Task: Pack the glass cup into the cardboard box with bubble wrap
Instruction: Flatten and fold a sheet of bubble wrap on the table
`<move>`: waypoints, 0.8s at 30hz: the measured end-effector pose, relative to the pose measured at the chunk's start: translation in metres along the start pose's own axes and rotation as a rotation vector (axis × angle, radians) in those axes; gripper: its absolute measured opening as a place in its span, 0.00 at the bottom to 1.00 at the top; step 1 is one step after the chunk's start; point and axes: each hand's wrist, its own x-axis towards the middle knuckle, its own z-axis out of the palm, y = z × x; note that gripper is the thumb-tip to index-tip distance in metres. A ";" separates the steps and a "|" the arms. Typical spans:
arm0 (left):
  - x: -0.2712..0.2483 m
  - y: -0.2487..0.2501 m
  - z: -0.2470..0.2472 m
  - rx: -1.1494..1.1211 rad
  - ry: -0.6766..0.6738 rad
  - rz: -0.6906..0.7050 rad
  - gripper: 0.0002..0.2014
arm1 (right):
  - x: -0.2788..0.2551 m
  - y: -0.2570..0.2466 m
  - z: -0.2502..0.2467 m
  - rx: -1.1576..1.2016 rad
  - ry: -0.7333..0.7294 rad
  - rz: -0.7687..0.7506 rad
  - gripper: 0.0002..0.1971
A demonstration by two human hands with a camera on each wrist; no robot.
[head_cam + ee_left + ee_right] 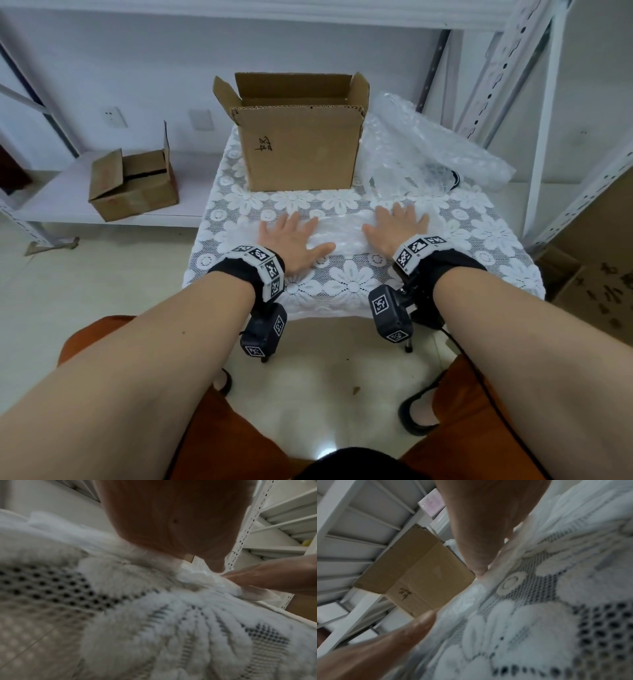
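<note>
An open cardboard box (298, 144) with black writing on its front stands at the back of the table; it also shows in the right wrist view (419, 572). A clear bubble wrap sheet (342, 233) lies flat on the lace cloth in front of it. My left hand (291, 234) presses its left end with straight, spread fingers. My right hand (399, 224) presses the right end the same way. The wrist views show each palm flat on bubble wrap (197, 573) (462, 601). I cannot make out the glass cup.
A loose heap of bubble wrap (431, 144) lies right of the box, with something black (455, 178) beneath it. A small cardboard box (133, 185) sits on a low shelf at the left. White metal shelving (548, 102) and a carton (599, 284) stand to the right.
</note>
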 end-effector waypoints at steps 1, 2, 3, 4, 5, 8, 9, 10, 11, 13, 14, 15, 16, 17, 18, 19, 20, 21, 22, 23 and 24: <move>0.000 0.000 0.001 0.006 -0.017 -0.011 0.40 | -0.003 -0.005 -0.002 0.009 0.050 -0.077 0.32; 0.000 -0.001 0.000 0.016 -0.028 -0.026 0.41 | -0.006 -0.010 -0.003 0.034 0.065 -0.168 0.32; 0.001 0.000 0.000 0.019 -0.039 -0.036 0.41 | -0.011 -0.015 -0.005 0.059 0.038 -0.252 0.32; 0.002 0.001 -0.002 0.011 -0.053 -0.041 0.42 | -0.015 -0.020 -0.005 0.069 -0.017 -0.315 0.33; 0.003 0.001 -0.004 0.000 -0.066 -0.047 0.44 | -0.018 -0.025 -0.004 0.061 -0.066 -0.352 0.35; 0.004 0.005 -0.009 -0.004 -0.051 -0.065 0.45 | -0.016 -0.031 0.002 0.020 -0.076 -0.357 0.37; 0.004 0.007 -0.008 -0.007 -0.030 -0.070 0.43 | -0.014 -0.032 0.004 0.024 -0.071 -0.344 0.38; 0.004 0.007 -0.007 -0.015 -0.002 -0.075 0.40 | -0.014 -0.032 0.005 0.035 -0.070 -0.333 0.39; 0.005 0.007 -0.006 -0.030 0.029 -0.076 0.36 | -0.014 -0.033 0.005 0.050 -0.072 -0.328 0.39; 0.007 0.005 -0.007 -0.093 0.095 -0.086 0.30 | -0.017 -0.034 0.002 0.067 -0.059 -0.329 0.38; 0.007 0.005 -0.010 -0.151 0.122 -0.098 0.27 | -0.018 -0.034 0.001 0.068 -0.043 -0.330 0.37; 0.006 0.006 -0.015 -0.221 0.147 -0.106 0.26 | -0.019 -0.033 -0.002 0.071 -0.021 -0.331 0.35; 0.005 0.007 -0.020 -0.301 0.175 -0.106 0.24 | -0.019 -0.032 -0.005 0.080 0.008 -0.332 0.33; 0.005 0.009 -0.026 -0.388 0.219 -0.079 0.23 | -0.019 -0.032 -0.008 0.094 0.052 -0.339 0.31; 0.003 0.012 -0.033 -0.476 0.263 -0.041 0.22 | -0.019 -0.032 -0.011 0.114 0.116 -0.350 0.28; 0.002 0.015 -0.038 -0.578 0.308 -0.005 0.22 | -0.019 -0.032 -0.013 0.141 0.191 -0.356 0.25; 0.001 0.018 -0.044 -0.707 0.333 0.001 0.22 | -0.020 -0.034 -0.015 0.174 0.261 -0.356 0.23; 0.001 0.021 -0.049 -0.855 0.342 -0.017 0.22 | -0.020 -0.036 -0.018 0.209 0.311 -0.354 0.22; 0.001 0.023 -0.051 -1.007 0.323 -0.056 0.22 | -0.021 -0.038 -0.019 0.242 0.347 -0.359 0.23; 0.003 0.024 -0.054 -1.152 0.286 -0.101 0.22 | -0.022 -0.040 -0.021 0.270 0.376 -0.370 0.25; 0.005 0.025 -0.056 -1.306 0.221 -0.171 0.21 | -0.023 -0.042 -0.022 0.294 0.393 -0.385 0.27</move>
